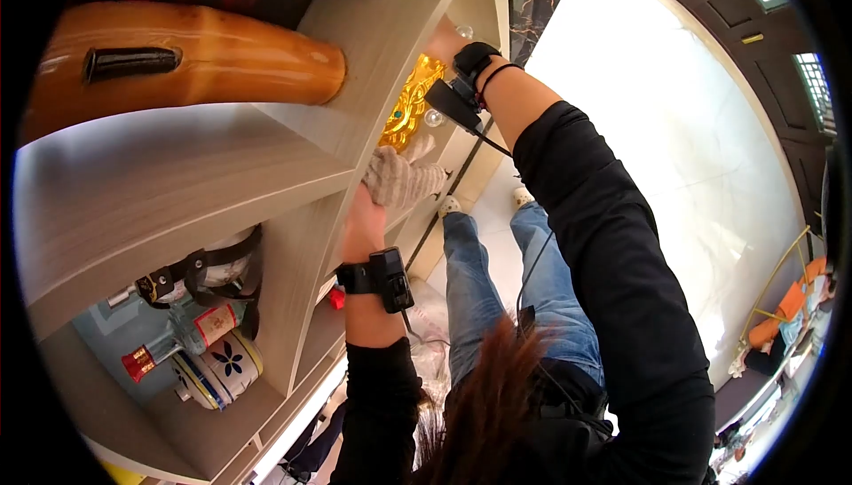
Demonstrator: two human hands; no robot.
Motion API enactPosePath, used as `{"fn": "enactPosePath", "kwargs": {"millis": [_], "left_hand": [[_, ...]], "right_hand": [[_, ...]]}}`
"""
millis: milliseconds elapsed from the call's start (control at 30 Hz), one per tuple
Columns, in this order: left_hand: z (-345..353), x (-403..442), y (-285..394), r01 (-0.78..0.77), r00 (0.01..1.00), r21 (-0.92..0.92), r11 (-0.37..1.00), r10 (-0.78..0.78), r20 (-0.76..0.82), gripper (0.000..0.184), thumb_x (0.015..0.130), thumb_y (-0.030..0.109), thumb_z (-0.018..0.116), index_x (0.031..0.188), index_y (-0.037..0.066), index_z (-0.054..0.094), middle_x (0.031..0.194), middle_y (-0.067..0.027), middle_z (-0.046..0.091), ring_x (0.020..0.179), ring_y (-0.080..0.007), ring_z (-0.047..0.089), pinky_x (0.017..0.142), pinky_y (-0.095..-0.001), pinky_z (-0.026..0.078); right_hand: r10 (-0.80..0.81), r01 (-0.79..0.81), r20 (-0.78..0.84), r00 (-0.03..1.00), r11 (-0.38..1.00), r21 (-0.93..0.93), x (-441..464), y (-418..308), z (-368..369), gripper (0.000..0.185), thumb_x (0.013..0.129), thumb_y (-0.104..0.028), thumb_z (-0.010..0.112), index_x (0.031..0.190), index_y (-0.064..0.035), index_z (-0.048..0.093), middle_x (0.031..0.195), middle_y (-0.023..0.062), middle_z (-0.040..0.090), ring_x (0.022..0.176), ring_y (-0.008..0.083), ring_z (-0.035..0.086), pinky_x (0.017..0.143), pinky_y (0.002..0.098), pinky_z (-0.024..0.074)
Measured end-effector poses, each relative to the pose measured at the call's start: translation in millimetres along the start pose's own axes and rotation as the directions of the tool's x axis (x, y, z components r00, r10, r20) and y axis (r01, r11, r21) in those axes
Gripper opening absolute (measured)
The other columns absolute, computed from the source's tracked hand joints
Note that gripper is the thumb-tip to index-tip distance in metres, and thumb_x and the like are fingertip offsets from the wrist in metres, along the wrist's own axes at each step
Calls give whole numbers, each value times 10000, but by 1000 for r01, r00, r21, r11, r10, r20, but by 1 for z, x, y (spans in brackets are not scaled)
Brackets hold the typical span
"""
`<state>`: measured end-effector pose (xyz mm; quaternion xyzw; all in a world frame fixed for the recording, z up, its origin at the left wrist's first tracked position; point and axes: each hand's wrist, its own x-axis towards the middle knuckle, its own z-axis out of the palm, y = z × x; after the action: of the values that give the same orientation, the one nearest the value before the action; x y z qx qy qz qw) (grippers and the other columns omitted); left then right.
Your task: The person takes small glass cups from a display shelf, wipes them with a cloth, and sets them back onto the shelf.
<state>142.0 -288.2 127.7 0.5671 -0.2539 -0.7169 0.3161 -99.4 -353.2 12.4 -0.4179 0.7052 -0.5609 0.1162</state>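
Observation:
My left hand [362, 226] reaches into a shelf compartment, closed on a beige striped cloth [404, 179]. The cloth lies against or right beside a shiny gold ornament [414, 99] with a raised pattern. At the ornament's far end is my right hand [446, 39]; its fingers are hidden behind the shelf edge and the ornament, so I cannot tell whether they grip it. Clear round balls [434, 118] sit at the ornament's side. Both wrists wear black strapped devices with cables.
Wooden shelf boards [177, 192] fill the left side. A bamboo-like brown vessel [195, 63] lies close above. Lower compartments hold a glass bottle [191, 330] with a red cap and a white patterned jar [226, 370]. White floor [648, 174] spreads at right; people appear far right.

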Motion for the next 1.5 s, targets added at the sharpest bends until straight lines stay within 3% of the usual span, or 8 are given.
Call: {"fn": "enactPosePath", "kwargs": {"millis": [233,400,700,800,1133,1333,1467,1500], "left_hand": [[-15,-22,0,-96,974,103,990,72,215,303,841,223,446,1049,4,470,1003,-67,538,873,-170,539,766,-297,443],[-47,-75,-37,-23,967,187,982,-26,255,380,825,240,461,1107,-11,419,986,-90,545,853,-158,538,741,-284,442],[-175,-129,-105,195,975,313,929,-217,38,209,825,140,475,954,-15,530,873,-70,567,767,-127,541,688,-236,440],[-177,-137,-104,231,969,271,934,-245,18,197,813,130,488,939,-15,526,836,-68,569,735,-126,543,671,-228,442],[-175,-153,-96,243,962,279,929,-268,56,226,841,157,448,963,-23,511,870,-69,563,779,-133,541,705,-243,441],[-181,-156,-97,267,961,246,932,-275,2,199,834,142,463,922,-27,521,846,-75,561,753,-134,538,687,-242,445],[-185,-148,-97,235,969,271,933,-247,11,194,834,141,464,912,-27,522,846,-76,563,749,-136,539,682,-245,445],[-187,-147,-97,243,966,262,934,-258,23,193,834,140,464,910,-28,522,846,-76,563,748,-136,540,681,-245,445]], "right_hand": [[101,-97,69,992,993,-64,-15,-5,-4,459,673,-201,543,1090,-43,434,1037,230,473,987,372,435,817,400,389],[339,-262,-310,888,928,263,-96,-72,-57,324,695,-96,531,1009,-39,475,870,159,505,754,265,526,647,332,437],[381,-474,571,727,880,16,-212,-87,-31,270,741,-179,520,975,-43,507,831,109,563,662,227,550,585,315,436],[12,-34,404,915,998,46,-228,-74,26,315,734,-203,535,1008,-53,497,841,122,557,688,269,555,586,354,446],[118,-3,541,832,978,-210,-197,-86,135,83,616,-60,552,681,-21,586,701,171,576,654,311,570,545,379,454],[79,-107,300,951,991,79,-213,-51,183,117,617,-33,487,660,-4,593,656,172,572,617,285,575,512,352,447],[233,-392,516,824,893,222,-214,-34,188,120,621,-58,484,664,-18,590,640,163,568,577,279,572,514,351,447],[43,-90,461,886,993,80,-205,-53,153,119,637,-59,476,669,-20,584,615,152,561,575,273,572,512,345,446]]}}
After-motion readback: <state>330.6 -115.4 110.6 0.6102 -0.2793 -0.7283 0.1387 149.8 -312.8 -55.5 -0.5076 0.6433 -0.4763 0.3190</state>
